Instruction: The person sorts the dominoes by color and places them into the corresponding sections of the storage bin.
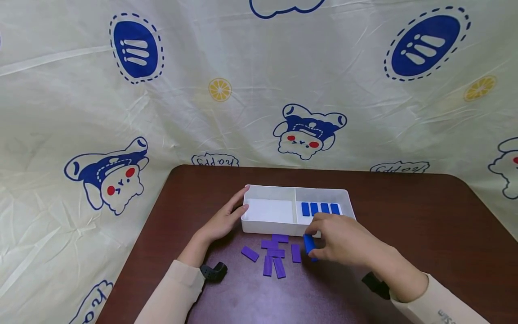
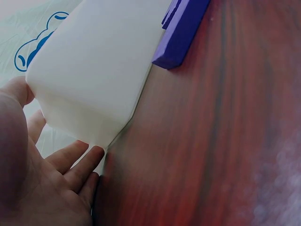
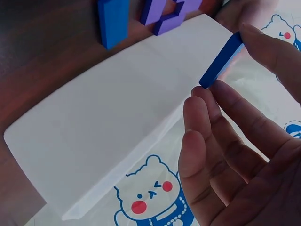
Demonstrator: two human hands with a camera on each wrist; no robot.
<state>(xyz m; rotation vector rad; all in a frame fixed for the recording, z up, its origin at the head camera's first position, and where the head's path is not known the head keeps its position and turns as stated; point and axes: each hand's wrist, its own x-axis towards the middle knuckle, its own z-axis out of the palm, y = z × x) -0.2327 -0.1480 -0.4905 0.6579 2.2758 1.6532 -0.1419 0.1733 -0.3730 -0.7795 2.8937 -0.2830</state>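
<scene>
A white two-compartment box (image 1: 269,227) stands on the table. My left hand (image 1: 222,221) rests against its left end, thumb and fingers spread along the wall, as the left wrist view also shows on the box's corner (image 2: 84,115). In front of the right compartment my right hand (image 1: 344,238) pinches a blue block (image 3: 221,60) by its ends between thumb and fingertips. Another blue block (image 3: 113,23) lies on the table nearby. Several blue blocks (image 1: 314,209) lie in a row inside the right compartment; my hand partly covers this compartment in the head view.
Several purple blocks (image 1: 276,253) lie scattered and partly overlapping on the brown table (image 1: 251,297) in front of the box. The left compartment (image 1: 270,210) shows a bare floor. A printed white cloth (image 1: 243,126) hangs behind the table's far edge.
</scene>
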